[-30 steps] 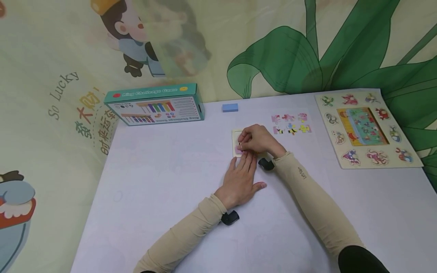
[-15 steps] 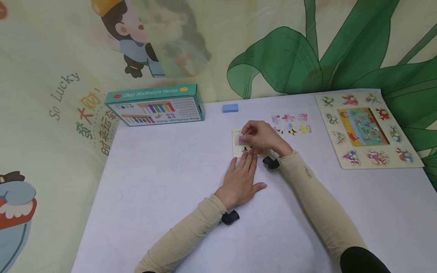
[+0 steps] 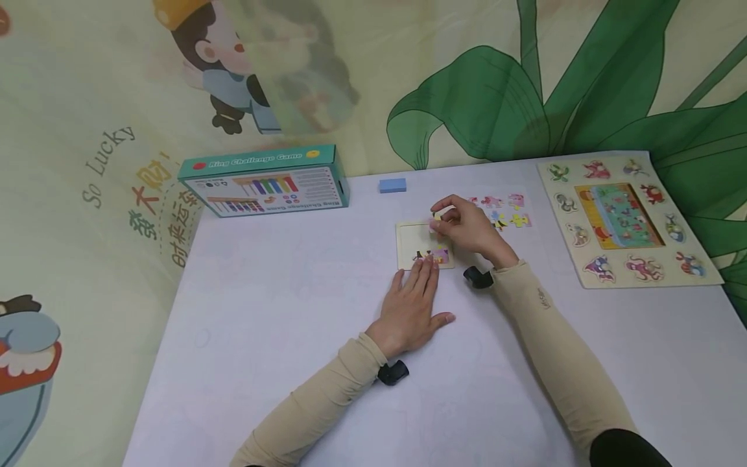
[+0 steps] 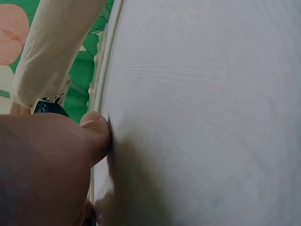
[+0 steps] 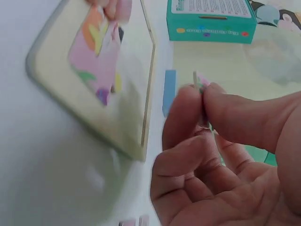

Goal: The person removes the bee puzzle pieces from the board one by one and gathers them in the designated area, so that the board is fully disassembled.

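Note:
In the head view, a small square puzzle tray point(image 3: 405, 237) lies mid-table, with joined pink and purple jigsaw pieces point(image 3: 441, 255) along its near side. My left hand point(image 3: 408, 312) lies palm down, fingers straight, its fingertips resting on those pieces and the near rim. In the left wrist view only part of this hand shows, its thumb point(image 4: 98, 136) outstretched against the table. Above the tray's far right corner, my right hand point(image 3: 471, 227) pinches a jigsaw piece point(image 3: 436, 219) between thumb and index finger. The right wrist view shows this piece point(image 5: 201, 81) nearly edge-on, mostly covered by the fingers.
Loose jigsaw pieces point(image 3: 519, 220) lie in rows right of the tray, some behind my right hand. A blue block point(image 3: 393, 185) and a green game box point(image 3: 262, 183) stand at the back. A large animal puzzle board point(image 3: 671, 261) is at the right.
My right hand has lifted the jigsaw piece from the tray's left part and carried it right and away, uncovering the tray and its joined pieces. The left hand has stayed put.

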A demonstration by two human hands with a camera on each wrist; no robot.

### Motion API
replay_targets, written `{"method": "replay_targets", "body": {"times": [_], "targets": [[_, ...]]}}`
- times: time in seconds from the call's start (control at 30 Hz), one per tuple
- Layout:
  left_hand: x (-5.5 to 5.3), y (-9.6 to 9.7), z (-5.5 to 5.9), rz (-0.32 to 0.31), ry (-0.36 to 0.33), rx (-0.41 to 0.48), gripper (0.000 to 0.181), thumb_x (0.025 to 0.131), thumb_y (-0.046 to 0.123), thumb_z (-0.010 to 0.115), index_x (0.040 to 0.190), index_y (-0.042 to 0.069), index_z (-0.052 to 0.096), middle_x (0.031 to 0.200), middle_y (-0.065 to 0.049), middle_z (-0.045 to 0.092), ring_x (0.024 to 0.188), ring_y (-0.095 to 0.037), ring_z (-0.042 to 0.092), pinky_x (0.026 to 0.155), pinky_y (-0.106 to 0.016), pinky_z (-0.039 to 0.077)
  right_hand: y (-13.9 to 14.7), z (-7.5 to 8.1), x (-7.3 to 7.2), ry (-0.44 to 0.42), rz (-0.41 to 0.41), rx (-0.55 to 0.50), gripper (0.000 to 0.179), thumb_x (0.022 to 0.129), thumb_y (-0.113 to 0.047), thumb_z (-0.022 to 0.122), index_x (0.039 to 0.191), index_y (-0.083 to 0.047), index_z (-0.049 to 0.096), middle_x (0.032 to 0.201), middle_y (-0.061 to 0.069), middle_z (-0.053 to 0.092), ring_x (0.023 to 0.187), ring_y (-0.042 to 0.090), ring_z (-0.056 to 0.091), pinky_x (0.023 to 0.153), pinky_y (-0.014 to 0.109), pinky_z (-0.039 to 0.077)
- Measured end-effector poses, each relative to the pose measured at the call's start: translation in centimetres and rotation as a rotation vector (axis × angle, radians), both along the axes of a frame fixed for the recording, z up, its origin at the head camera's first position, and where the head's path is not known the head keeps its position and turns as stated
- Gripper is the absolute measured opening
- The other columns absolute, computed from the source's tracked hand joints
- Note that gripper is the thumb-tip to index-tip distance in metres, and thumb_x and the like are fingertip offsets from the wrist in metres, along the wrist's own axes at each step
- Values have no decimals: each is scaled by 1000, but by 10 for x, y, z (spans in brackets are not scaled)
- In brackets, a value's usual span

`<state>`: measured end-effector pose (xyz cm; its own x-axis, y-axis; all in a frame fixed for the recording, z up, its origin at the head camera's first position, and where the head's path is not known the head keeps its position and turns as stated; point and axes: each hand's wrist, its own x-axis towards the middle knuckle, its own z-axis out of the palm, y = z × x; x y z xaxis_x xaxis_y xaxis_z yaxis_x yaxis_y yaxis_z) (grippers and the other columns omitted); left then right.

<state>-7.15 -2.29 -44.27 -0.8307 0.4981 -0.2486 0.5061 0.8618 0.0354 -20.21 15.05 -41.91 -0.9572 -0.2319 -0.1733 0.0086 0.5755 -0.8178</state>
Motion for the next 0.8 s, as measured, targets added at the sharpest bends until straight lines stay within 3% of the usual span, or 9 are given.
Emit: {"method": "replay_targets", "body": {"times": [0.23,0.53,0.8], "targets": [[1,1,1,1,8,-5,93,108,69,33,171,4,10,180,-13,8,167,-28,8,133,-51,18,16,-2,3,28,-74,-34,46,100,-25,77,139,-8,58,113,21,77,97,29,73,79,31,50],[1,0,-2,-2,10,6,94,108,69,34,170,3,10,180,-14,7,167,-30,8,133,-52,18,34,-5,6,84,-131,-23,39,94,-33,83,121,-7,70,106,17,80,89,16,74,75,27,51],[-2,-4,1,-28,22,4,92,108,69,31,170,4,13,179,-14,9,167,-29,11,132,-50,20,53,-7,8,49,-92,-115,44,92,-12,85,132,-2,70,124,21,75,92,-2,71,77,13,56]]}}
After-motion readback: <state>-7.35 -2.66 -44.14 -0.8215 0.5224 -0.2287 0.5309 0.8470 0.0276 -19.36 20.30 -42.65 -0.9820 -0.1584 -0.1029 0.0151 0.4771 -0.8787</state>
